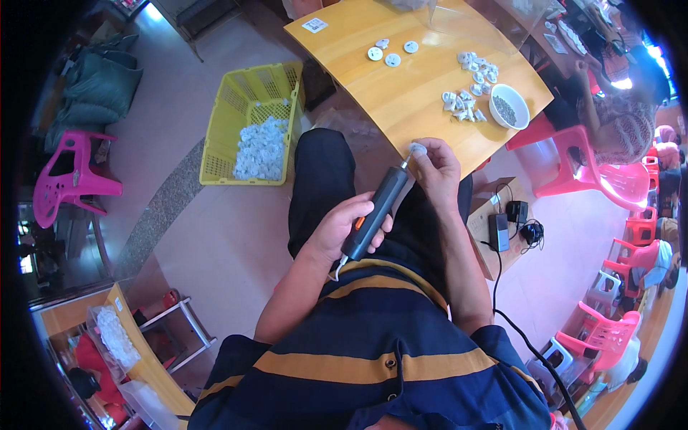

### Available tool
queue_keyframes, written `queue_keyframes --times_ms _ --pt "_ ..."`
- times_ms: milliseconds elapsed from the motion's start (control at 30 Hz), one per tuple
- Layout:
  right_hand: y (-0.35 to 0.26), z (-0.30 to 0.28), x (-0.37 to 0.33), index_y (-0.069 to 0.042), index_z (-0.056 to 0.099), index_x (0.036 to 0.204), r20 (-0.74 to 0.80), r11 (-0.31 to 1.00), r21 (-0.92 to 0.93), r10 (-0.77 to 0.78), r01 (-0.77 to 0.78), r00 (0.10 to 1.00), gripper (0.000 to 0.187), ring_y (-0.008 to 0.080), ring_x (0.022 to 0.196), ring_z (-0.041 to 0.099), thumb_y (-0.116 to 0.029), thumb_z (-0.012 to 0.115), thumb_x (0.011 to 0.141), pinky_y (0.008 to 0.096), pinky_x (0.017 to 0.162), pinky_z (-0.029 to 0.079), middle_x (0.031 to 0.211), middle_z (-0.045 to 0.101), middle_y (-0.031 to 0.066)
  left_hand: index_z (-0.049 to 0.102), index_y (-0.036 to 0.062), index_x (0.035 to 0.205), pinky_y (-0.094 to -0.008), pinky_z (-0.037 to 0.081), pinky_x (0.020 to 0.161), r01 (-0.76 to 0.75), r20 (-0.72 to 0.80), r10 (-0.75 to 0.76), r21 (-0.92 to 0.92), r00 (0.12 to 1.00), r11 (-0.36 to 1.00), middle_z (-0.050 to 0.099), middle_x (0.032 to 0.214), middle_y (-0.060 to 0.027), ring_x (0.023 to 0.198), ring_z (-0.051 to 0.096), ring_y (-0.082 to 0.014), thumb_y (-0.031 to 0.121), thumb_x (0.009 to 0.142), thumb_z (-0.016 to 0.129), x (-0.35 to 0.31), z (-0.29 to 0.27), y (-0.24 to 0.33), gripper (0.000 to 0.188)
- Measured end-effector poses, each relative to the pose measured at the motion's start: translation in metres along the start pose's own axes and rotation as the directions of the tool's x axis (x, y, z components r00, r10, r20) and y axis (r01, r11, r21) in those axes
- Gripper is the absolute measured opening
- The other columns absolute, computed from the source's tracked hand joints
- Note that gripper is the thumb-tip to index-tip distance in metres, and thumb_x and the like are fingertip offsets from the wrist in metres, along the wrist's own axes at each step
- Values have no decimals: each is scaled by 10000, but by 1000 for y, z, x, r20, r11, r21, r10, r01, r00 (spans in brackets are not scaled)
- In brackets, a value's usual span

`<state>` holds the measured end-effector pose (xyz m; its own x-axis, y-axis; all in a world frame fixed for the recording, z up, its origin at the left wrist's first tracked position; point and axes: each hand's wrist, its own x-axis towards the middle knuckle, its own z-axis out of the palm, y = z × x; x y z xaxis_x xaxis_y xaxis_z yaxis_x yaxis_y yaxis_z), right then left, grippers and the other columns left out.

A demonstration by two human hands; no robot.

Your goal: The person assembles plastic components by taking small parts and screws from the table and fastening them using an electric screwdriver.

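Observation:
My left hand [335, 228] is wrapped round a black electric screwdriver [378, 213] with an orange switch, held at a slant over my lap. Its bit points up and to the right, at a small white plastic part [417, 149]. That part is pinched between the thumb and fingers of my right hand [438, 176], close to the table's near corner. Bit and part meet or nearly meet; I cannot tell which. On the wooden table [387, 93] lie a group of white plastic pieces [462, 105] and a white bowl [521, 107] of small metal screws [504, 110].
Several round white discs [393, 60] lie farther back on the table. A yellow crate [209, 154] of white parts [261, 150] stands on the floor at the left. Right of my legs, a carton [481, 236] bears a power box [499, 232] and cables. A person sits beyond a pink chair [623, 183].

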<state>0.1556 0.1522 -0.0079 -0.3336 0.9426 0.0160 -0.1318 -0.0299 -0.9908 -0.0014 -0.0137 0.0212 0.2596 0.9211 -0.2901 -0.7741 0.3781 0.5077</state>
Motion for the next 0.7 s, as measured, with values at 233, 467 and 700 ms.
queue_keyframes --times_ms 233,467,700 --pt "4 -9 22 -42 663 1021 -64 984 -162 -88 77 994 80 49 664 571 -78 686 955 213 567 444 859 661 -11 502 20 1336 -282 556 627 -23 -5 23 47 1000 999 676 986 -107 725 659 -159 212 1006 524 -15 -11 -11 382" --pt "-2 25 78 -50 670 1037 169 480 -791 -423 379 890 185 286 749 705 -79 655 855 382 693 568 919 699 182 493 28 1355 -298 575 624 -73 -144 101 186 984 980 677 988 -104 733 671 -158 207 996 554 -23 -20 -13 407" --pt "-12 37 115 -42 648 1172 126 533 -701 -561 473 818 336 323 936 689 -12 623 838 421 807 571 1082 683 184 533 59 1252 -284 552 601 -120 -184 151 171 971 978 683 946 -67 698 661 -134 192 999 569 -32 -19 -8 288"
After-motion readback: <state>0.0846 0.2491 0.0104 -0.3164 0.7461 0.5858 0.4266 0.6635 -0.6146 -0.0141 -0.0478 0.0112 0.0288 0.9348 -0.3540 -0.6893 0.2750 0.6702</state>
